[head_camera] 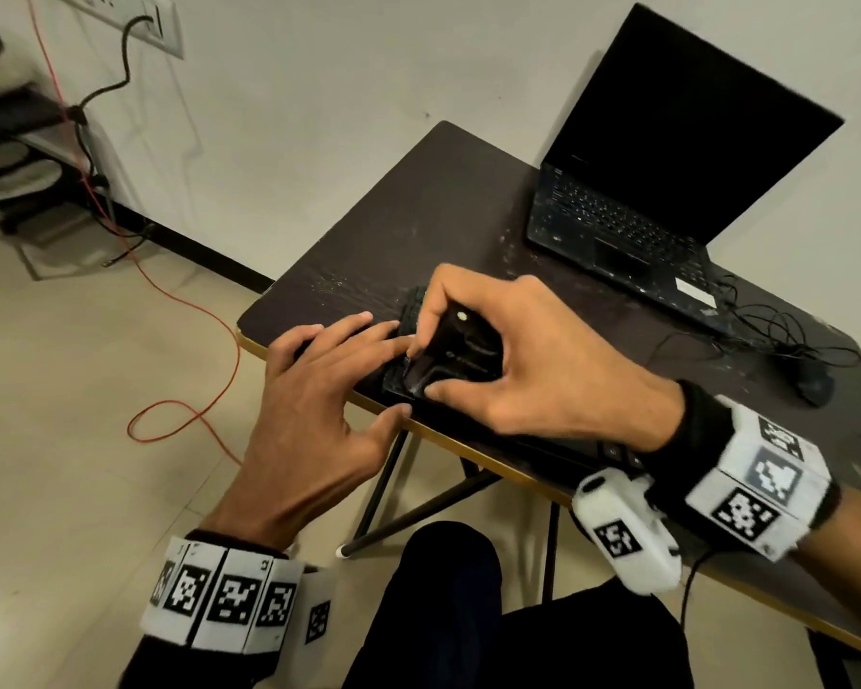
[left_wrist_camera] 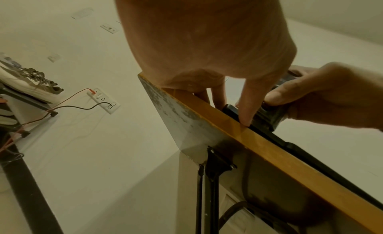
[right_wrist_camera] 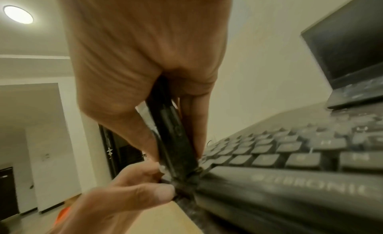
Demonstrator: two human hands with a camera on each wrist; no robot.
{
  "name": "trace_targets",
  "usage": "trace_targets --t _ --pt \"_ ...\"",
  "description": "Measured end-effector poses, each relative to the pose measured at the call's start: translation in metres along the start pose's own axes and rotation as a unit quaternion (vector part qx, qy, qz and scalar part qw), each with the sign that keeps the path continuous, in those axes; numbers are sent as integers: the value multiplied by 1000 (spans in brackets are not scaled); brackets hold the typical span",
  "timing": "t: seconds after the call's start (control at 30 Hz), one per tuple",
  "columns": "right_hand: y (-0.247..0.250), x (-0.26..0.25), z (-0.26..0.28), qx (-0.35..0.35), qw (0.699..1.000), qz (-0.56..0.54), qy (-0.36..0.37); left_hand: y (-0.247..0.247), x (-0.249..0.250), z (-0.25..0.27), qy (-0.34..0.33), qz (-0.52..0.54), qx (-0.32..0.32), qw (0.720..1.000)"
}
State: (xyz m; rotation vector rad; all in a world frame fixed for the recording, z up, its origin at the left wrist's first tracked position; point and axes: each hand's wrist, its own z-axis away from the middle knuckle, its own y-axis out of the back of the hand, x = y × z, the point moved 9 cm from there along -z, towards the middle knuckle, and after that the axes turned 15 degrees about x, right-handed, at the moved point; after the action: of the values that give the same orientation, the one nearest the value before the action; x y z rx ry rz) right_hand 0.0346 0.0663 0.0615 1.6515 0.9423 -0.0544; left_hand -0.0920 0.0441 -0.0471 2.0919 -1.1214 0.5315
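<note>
A black keyboard [head_camera: 411,301] [right_wrist_camera: 290,155] lies along the front edge of the dark table [head_camera: 393,216]. My right hand [head_camera: 426,365] [right_wrist_camera: 172,139] grips a small black object [head_camera: 463,350] [right_wrist_camera: 176,136] between thumb and fingers and holds it down on the keyboard's left end. What the object is I cannot tell. My left hand [head_camera: 398,380] [left_wrist_camera: 232,106] lies beside it, fingers straight on the keyboard's left end [left_wrist_camera: 230,109], thumb at its front corner by the table edge. The hands hide most of the keyboard in the head view.
An open laptop [head_camera: 667,191] with a dark screen stands at the back right. A mouse [head_camera: 813,385] and tangled cables [head_camera: 766,335] lie on the right. An orange cable [head_camera: 195,315] runs over the floor on the left, near a shoe rack [head_camera: 16,141].
</note>
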Motion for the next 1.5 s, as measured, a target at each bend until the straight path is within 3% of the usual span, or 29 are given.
trace_targets --t 0.27,0.37,0.7,0.83,1.4,1.5 --pt "-5 -3 -3 -12 1000 -7 9 -1 -3 -2 19 5 -4 1000" --pt "2 3 -10 13 1000 12 -7 -4 -5 -1 28 -3 -22 999" --pt "-11 -9 -8 -23 1000 -8 10 -1 -3 -3 30 11 -14 999" --pt "0 0 -17 6 1000 20 -6 -3 -4 -1 34 0 -24 999" --pt "-20 -25 -14 -39 998 38 33 4 1 -8 47 13 -13 999" --pt "-13 -21 -18 -18 999 32 7 3 2 -8 39 12 -12 999"
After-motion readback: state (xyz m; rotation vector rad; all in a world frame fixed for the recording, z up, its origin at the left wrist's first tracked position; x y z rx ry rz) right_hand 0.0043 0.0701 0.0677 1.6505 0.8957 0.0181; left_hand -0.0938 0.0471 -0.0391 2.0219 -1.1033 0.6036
